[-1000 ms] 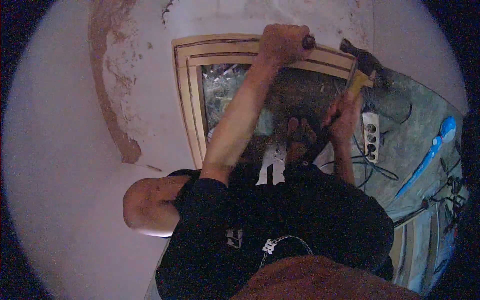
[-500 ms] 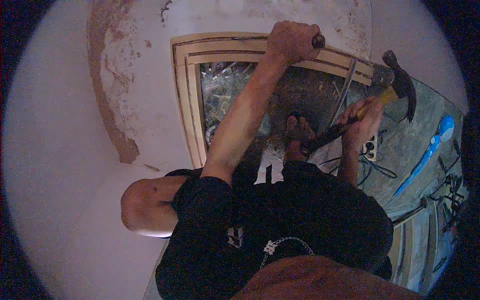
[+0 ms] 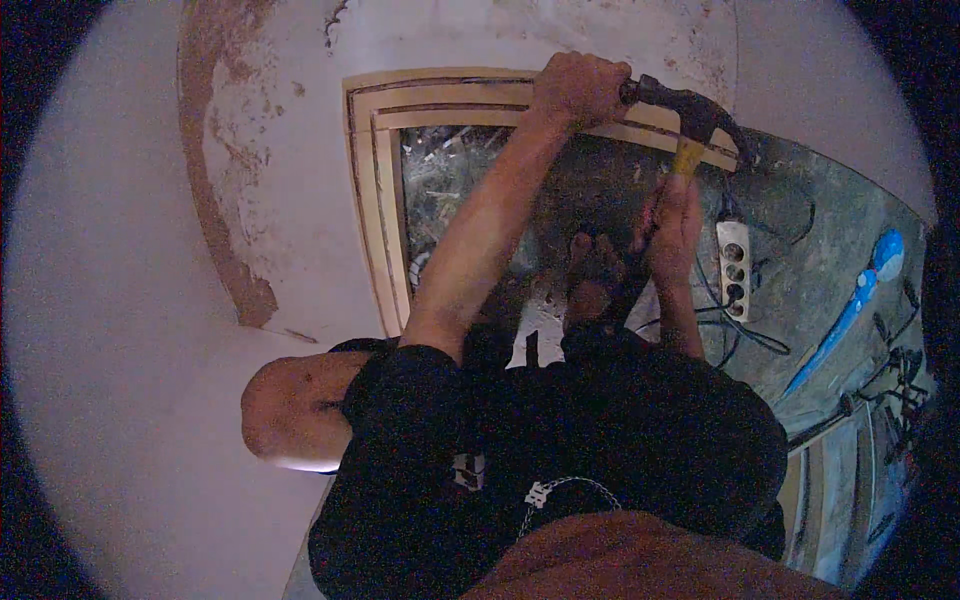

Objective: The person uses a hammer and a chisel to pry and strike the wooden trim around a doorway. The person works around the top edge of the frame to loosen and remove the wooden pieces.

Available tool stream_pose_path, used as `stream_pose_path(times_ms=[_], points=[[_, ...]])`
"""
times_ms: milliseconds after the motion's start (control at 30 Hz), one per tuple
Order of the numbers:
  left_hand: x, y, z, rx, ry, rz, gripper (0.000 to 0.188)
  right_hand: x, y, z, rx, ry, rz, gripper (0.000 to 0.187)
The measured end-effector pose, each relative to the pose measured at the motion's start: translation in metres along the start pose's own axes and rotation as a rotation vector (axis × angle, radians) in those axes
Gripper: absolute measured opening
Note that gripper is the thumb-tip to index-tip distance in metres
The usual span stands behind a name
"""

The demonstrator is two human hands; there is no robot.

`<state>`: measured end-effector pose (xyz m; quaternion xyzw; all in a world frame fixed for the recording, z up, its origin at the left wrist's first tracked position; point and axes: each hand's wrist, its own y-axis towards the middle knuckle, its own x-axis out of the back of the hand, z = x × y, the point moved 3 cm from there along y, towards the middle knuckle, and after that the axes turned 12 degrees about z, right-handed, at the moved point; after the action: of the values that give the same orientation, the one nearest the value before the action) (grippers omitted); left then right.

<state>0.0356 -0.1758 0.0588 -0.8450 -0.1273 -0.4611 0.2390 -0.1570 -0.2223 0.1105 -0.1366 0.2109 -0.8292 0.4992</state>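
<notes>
My left hand (image 3: 582, 90) is a closed fist at the top board of a pale wooden frame (image 3: 440, 90) with dark grooves. A dark-handled tool (image 3: 628, 92) pokes out of the fist on the right; its working part is hidden. In my right hand (image 3: 675, 225) is a claw hammer (image 3: 690, 150) with a yellow and dark handle, fingers wrapped round the grip. The hammer's face is at the butt of the dark handle, touching or nearly so. Its claw curves away to the right.
A white power strip (image 3: 734, 270) with dark cables lies on the floor right of my right arm. Farther right is a long blue object (image 3: 850, 315), near tangled cords (image 3: 895, 385). My bare foot (image 3: 590, 270) stands below the hammer. Peeling wall (image 3: 260, 150) borders the frame.
The hammer has swung left from the right side, bringing its head to the dark handle's end. My left fist has barely shifted. The power strip shows more fully.
</notes>
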Motion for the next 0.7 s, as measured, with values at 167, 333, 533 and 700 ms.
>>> stream_pose_path(times_ms=[167, 333, 533, 700], points=[[0.004, -0.002, -0.006, -0.009, 0.035, 0.073, 0.032, 0.024, 0.002, -0.031, 0.007, 0.170, -0.149, 0.038], [-0.005, -0.001, -0.001, 0.017, 0.034, 0.107, 0.032, 0.000, -0.002, -0.012, -0.026, 0.060, -0.050, 0.040], [-0.009, 0.001, 0.000, 0.009, 0.059, 0.055, 0.030, 0.012, 0.005, -0.014, -0.006, 0.200, -0.115, 0.039], [-0.003, -0.004, 0.009, 0.007, 0.052, -0.008, 0.030, 0.009, 0.009, -0.044, 0.052, 0.056, -0.063, 0.037]])
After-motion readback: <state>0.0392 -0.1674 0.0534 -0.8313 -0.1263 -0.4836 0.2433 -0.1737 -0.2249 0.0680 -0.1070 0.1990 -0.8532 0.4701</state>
